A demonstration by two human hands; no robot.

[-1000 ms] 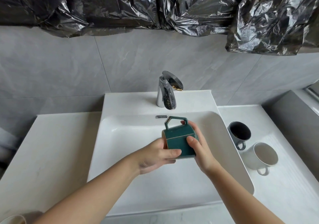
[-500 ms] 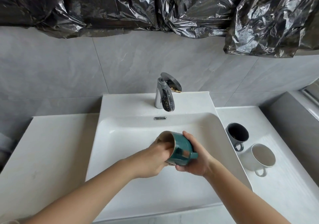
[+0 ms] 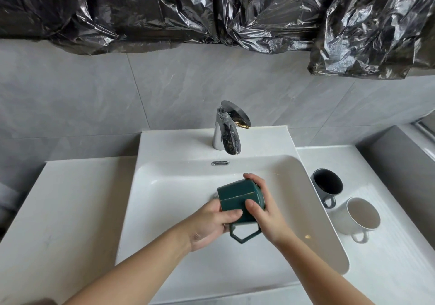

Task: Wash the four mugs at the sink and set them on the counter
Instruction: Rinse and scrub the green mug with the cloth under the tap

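Rolling in your grip, the green mug (image 3: 237, 198) is now pointing its handle toward you, so you are likely still scrubbing. Your left hand (image 3: 209, 227) and right hand (image 3: 268, 213) are both clasping it above the sink (image 3: 131, 210). Beyond, the dark mug (image 3: 327, 184) and white mug (image 3: 360, 217) are sitting on the counter (image 3: 400, 257).

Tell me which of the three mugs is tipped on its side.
The green mug, held sideways by the left hand and right hand over the sink; the dark grey mug and white mug stand upright on the counter.

Bare left grip (image 3: 208, 226) and bare right grip (image 3: 270, 218) on long bare forearms (image 3: 131, 274).
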